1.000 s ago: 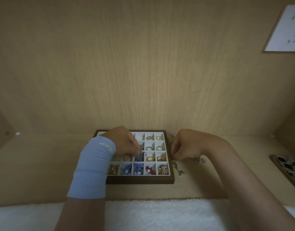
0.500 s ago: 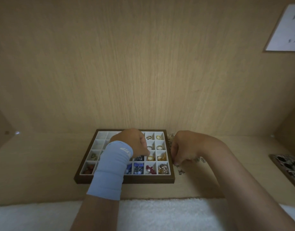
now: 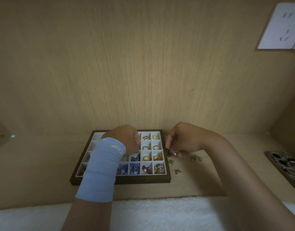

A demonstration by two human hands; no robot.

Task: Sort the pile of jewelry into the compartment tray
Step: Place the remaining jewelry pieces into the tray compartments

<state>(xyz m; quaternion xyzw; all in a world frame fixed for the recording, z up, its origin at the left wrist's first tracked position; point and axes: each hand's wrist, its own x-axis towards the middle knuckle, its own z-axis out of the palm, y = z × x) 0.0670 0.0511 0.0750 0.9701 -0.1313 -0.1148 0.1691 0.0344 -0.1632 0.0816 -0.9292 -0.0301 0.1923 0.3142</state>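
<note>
The left hand [image 3: 125, 139] hovers curled over the compartment tray [image 3: 126, 179], its grip hidden. At the tray's 3 o'clock, the right hand [image 3: 183, 140] seemingly pinches the loose jewelry [image 3: 171, 161].

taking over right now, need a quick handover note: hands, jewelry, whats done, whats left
Left hand: over the middle of the tray, fingers curled; any piece in it is hidden.
Right hand: just right of the tray, fingers curled down at the loose pieces; grip unclear.
Done: right and front compartments hold rings and beads.
Left: a few loose pieces on the table right of the tray; far-left compartments look empty.
</note>
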